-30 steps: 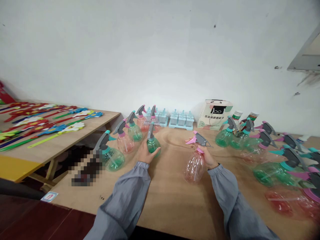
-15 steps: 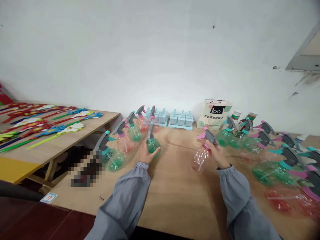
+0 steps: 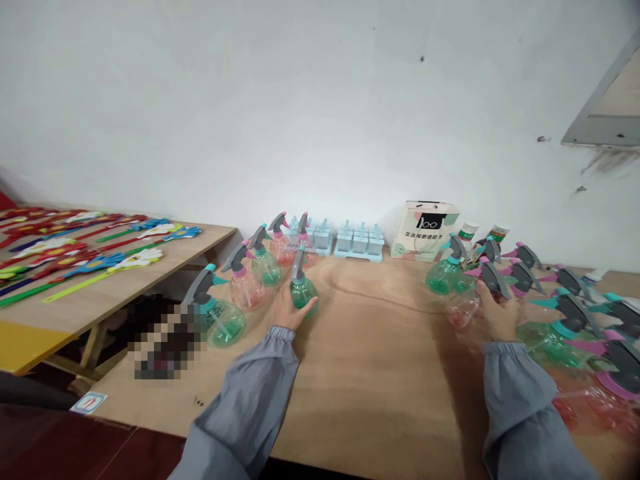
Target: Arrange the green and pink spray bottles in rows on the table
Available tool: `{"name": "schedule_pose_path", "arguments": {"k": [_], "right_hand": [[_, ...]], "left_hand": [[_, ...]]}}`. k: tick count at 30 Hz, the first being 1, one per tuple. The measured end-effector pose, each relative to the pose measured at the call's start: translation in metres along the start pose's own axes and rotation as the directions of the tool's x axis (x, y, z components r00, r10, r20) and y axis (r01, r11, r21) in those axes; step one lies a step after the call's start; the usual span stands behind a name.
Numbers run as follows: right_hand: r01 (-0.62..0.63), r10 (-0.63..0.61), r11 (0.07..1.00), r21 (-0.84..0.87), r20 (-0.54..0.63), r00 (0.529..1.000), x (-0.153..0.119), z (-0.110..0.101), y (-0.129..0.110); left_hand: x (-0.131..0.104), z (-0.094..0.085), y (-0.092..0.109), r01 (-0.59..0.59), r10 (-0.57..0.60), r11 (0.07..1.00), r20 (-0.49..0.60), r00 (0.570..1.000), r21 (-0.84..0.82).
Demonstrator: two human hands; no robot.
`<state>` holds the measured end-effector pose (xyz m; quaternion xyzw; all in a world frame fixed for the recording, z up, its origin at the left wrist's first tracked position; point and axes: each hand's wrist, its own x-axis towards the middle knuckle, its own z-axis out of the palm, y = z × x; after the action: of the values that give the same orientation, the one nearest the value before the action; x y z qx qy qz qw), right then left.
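My left hand [image 3: 290, 305] is wrapped round a green spray bottle [image 3: 302, 293] with a grey and teal head, left of the table's middle. On the right, my right hand [image 3: 500, 315] grips a pink spray bottle [image 3: 465, 308] by its grey head, among the bottles grouped there. Its fingers partly hide the head. Close by the left hand stand a pink spray bottle [image 3: 246, 288] and a green spray bottle [image 3: 267, 267]. Another green spray bottle [image 3: 226, 323] sits nearer the table's left edge. Beside the right hand is a green spray bottle [image 3: 555, 340].
Light blue ice-pop moulds [image 3: 359, 243] and a printed paper box [image 3: 423, 232] stand along the wall. White bottles [image 3: 469, 231] are behind the right-hand group. Colourful hand-shaped clappers [image 3: 120, 261] lie on the left table. A pixelated dark patch [image 3: 170, 347] covers part of the near left.
My right hand has moved right with the pink spray bottle, in among the bottles on that side. My left hand keeps its hold on the green one. The view has shifted slightly.
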<state>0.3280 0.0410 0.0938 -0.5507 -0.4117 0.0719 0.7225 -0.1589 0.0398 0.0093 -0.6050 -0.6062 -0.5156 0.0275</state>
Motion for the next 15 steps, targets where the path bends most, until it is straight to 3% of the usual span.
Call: {"name": "schedule_pose_path", "arguments": {"k": [3, 11, 15], "right_hand": [[-0.038, 0.038, 0.999, -0.002, 0.016, 0.999, 0.000, 0.003, 0.002], [0.021, -0.021, 1.000, 0.002, 0.000, 1.000, -0.008, 0.015, -0.005], [0.170, -0.180, 0.977, -0.126, -0.073, 0.981, -0.026, 0.010, -0.007]], "left_hand": [[0.001, -0.001, -0.001, -0.006, 0.007, 1.000, 0.026, 1.000, -0.012], [0.000, 0.001, 0.001, 0.006, -0.006, 0.999, -0.010, 1.000, -0.043], [0.000, -0.003, 0.004, -0.001, 0.000, 0.999, -0.013, 1.000, -0.049]]}}
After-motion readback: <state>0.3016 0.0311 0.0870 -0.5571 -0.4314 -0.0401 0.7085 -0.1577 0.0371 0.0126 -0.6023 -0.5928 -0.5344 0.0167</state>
